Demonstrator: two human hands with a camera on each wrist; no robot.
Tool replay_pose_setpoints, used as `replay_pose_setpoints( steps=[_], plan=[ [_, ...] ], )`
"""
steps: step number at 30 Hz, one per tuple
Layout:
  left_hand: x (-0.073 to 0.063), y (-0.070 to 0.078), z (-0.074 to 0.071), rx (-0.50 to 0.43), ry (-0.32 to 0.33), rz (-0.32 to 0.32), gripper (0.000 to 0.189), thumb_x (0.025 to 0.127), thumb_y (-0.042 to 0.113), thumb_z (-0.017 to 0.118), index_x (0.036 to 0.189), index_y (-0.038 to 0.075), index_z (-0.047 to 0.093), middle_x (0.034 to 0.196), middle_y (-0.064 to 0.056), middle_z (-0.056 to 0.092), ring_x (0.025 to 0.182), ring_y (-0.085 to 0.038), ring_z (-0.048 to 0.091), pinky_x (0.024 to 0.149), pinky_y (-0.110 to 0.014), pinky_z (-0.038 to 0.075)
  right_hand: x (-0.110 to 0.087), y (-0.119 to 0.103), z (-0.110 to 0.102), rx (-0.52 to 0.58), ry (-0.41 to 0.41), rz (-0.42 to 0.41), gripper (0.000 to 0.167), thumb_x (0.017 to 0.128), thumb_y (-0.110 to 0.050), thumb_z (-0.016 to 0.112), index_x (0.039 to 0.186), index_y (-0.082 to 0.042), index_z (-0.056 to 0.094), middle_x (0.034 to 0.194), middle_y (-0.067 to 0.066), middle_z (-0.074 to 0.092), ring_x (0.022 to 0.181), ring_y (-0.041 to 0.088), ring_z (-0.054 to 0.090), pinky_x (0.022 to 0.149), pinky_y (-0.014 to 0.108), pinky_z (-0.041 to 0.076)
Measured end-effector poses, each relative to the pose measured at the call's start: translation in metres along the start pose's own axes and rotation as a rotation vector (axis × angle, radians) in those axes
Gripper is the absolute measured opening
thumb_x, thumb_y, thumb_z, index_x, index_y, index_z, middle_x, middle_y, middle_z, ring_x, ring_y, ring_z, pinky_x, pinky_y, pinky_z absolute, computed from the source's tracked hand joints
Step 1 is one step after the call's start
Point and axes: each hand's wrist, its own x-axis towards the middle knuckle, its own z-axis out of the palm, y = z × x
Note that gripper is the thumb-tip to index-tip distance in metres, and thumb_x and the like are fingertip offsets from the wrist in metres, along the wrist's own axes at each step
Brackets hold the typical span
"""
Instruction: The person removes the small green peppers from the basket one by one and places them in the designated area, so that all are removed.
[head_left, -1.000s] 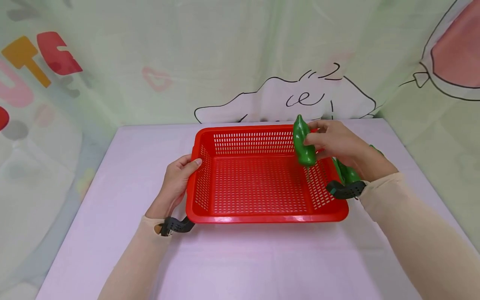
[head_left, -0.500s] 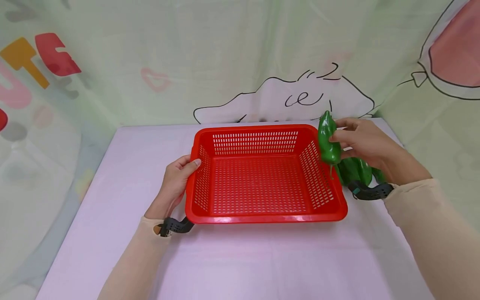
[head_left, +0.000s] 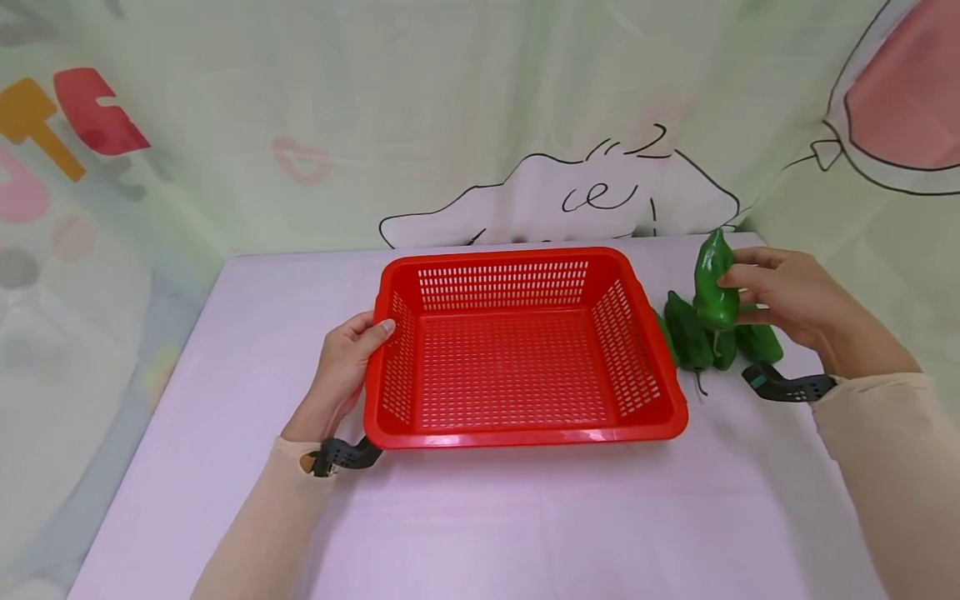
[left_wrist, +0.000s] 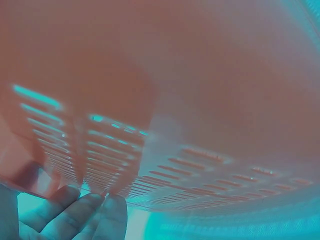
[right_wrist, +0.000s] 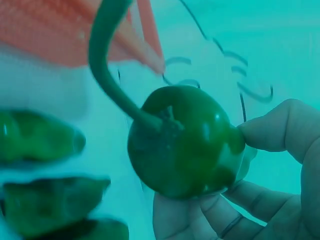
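A red plastic basket [head_left: 525, 435] with slotted walls stands in the middle of the table, its inside bare. My left hand [head_left: 341, 371] grips the basket's left rim, thumb over the top; in the left wrist view its fingers [left_wrist: 65, 210] touch the slotted wall from outside. Right of the basket, my right hand [head_left: 787, 292] pinches a green pepper [head_left: 716, 279] between thumb and fingers, its stem end down. In the right wrist view that pepper [right_wrist: 180, 145] shows its curved stem. Below it lie several other green peppers [head_left: 686, 333], partly hidden behind the held one and the basket.
The table [head_left: 480, 517] has a pale lilac cover. A pale green printed cloth [head_left: 420, 125] hangs behind it and at both sides. The loose peppers lie close against the basket's right wall.
My right hand has carried the pepper rightward, from over the basket's right side to above the other peppers, which now show more. My left hand keeps its hold on the rim.
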Motion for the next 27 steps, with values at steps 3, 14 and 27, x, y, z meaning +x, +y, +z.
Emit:
replay_pose_setpoints(
  steps=[3,14,27],
  plan=[
    [-0.001,0.001,-0.001,-0.009,0.005,-0.011,0.050,0.103,0.034,0.066,0.145,0.009,0.057,0.133,-0.016,0.066,0.104,-0.024,0.073,0.086,-0.035,0.063,0.000,0.008,-0.010,-0.004,0.012,0.026,0.071,0.108,-0.033,0.048,0.161,0.006,0.022,0.104,-0.019,0.055,0.087,0.003,0.061,0.076,0.020,0.059],
    [-0.004,-0.001,-0.004,0.008,0.017,-0.020,0.055,0.102,0.039,0.068,0.147,0.011,0.056,0.135,-0.014,0.065,0.105,-0.025,0.073,0.087,-0.036,0.063,0.006,0.044,-0.029,-0.040,0.121,0.090,0.077,0.107,-0.041,0.051,0.160,0.008,0.027,0.134,0.013,0.047,0.081,-0.007,0.058,0.072,0.017,0.059],
    [-0.006,-0.002,-0.006,0.025,0.024,0.008,0.057,0.101,0.042,0.067,0.147,0.011,0.056,0.135,-0.014,0.066,0.104,-0.024,0.074,0.086,-0.037,0.063,0.013,0.077,-0.045,-0.054,0.208,0.195,0.079,0.105,-0.045,0.048,0.157,0.010,0.030,0.150,0.033,0.036,0.073,-0.009,0.054,0.064,0.018,0.057]
  ],
)
